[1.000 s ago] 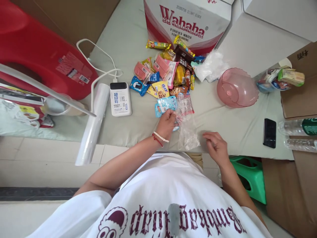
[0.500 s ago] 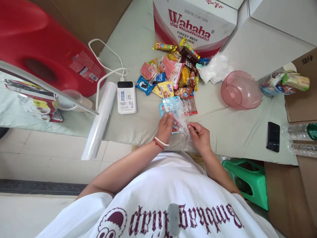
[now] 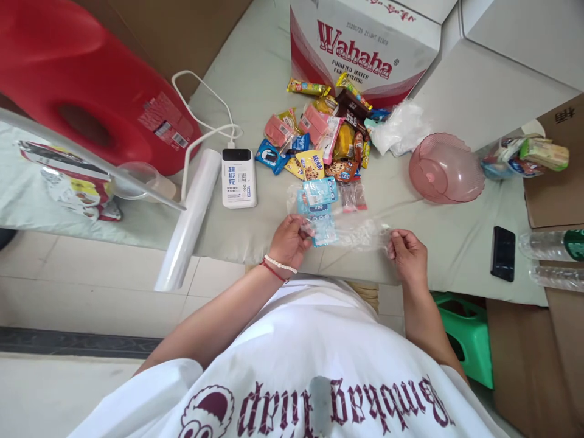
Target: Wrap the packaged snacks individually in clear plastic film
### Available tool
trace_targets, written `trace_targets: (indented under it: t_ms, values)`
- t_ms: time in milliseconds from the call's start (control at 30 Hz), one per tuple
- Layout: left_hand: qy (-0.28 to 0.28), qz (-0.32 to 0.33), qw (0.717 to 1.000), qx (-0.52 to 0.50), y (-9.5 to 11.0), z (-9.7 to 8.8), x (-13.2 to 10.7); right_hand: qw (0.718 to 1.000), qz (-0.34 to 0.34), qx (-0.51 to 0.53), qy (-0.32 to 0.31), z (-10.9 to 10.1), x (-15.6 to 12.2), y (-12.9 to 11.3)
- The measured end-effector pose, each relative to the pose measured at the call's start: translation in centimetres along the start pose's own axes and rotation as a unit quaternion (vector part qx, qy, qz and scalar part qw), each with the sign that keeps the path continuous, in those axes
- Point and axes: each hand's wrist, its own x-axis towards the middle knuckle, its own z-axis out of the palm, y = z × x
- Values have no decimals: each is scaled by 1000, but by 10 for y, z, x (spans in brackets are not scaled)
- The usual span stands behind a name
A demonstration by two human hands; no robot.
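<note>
My left hand (image 3: 288, 240) is closed on one end of a clear plastic bag (image 3: 358, 233), with a light blue snack packet (image 3: 323, 229) right by its fingers. My right hand (image 3: 407, 254) pinches the bag's other end, and the bag is stretched flat between the two hands over the front edge of the grey-covered table (image 3: 255, 73). Another blue packet (image 3: 319, 191) lies just beyond the bag. A heap of wrapped snacks (image 3: 319, 137) sits behind it.
A Wahaha carton (image 3: 365, 42) stands at the back. A pink plastic bowl (image 3: 444, 168) lies upside down at right, a black phone (image 3: 502, 252) and water bottles (image 3: 554, 243) further right. A white power bank (image 3: 238, 177), a plastic roll (image 3: 189, 219) and a red container (image 3: 77, 91) are at left.
My hands have moved apart, pulling the clear bag out sideways. Earlier the right hand came in from the table to take the bag's edge.
</note>
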Motion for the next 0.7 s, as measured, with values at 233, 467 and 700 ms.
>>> trace_targets:
  t_ms: [233,467,700]
  values:
    - [40,184,926,327,-7,-27,-9,993,-55,-65,-80,-25,13,8]
    - [-229,411,649,598,-5,-40,-10,991,-63,-85,-84,-31,15,12]
    - [-298,383,607,629,-3,-55,-13,903,-176,-383,77,-78,38,12]
